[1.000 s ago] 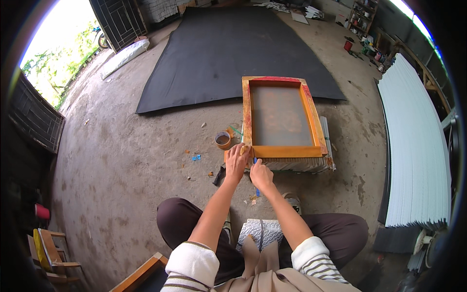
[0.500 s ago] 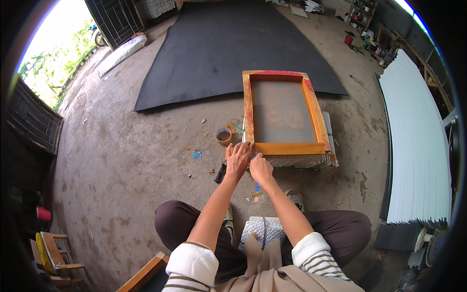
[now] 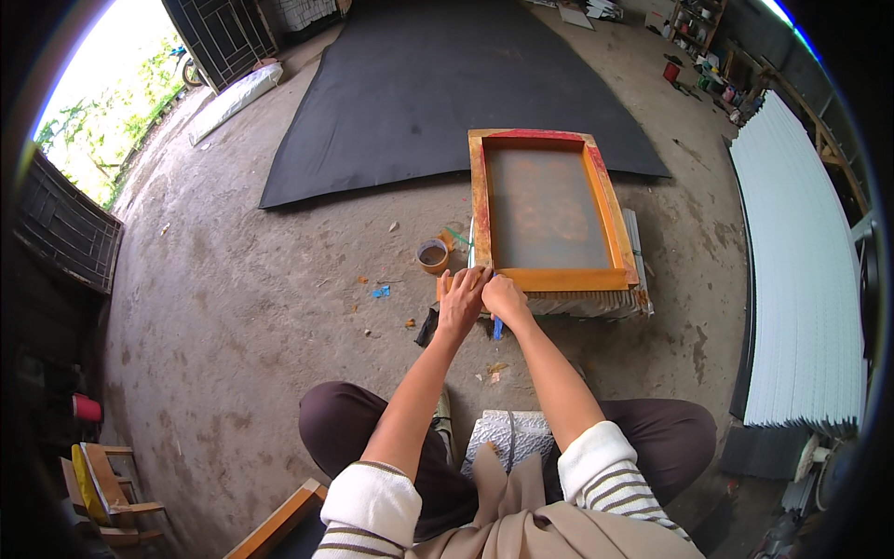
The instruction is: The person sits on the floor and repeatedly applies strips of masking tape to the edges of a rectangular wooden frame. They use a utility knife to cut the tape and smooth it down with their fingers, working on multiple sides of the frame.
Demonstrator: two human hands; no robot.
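Note:
A wooden screen-printing frame [image 3: 559,279] with grey mesh lies in front of me, raised on a stack of sheets [image 3: 596,303]. At its near left corner, my left hand [image 3: 460,303] rests with fingers spread, its fingertips against the wood. Beside it, my right hand [image 3: 506,300] is closed round a slim blue-handled tool [image 3: 498,329], whose lower end pokes out beneath the fist; its working end is hidden. A roll of brown tape [image 3: 432,255] stands on the floor just left of the frame.
Beyond the frame a large black mat [image 3: 456,93] covers the floor. Blue scraps [image 3: 381,292] lie left of my hands. Tall stacked white sheets [image 3: 801,279] stand at the right. Another wooden frame [image 3: 275,522] is at the lower left.
Both hands stay at the frame's near left corner. My right hand has shifted slightly up and closer to the left one, and more of the blue tool shows below it.

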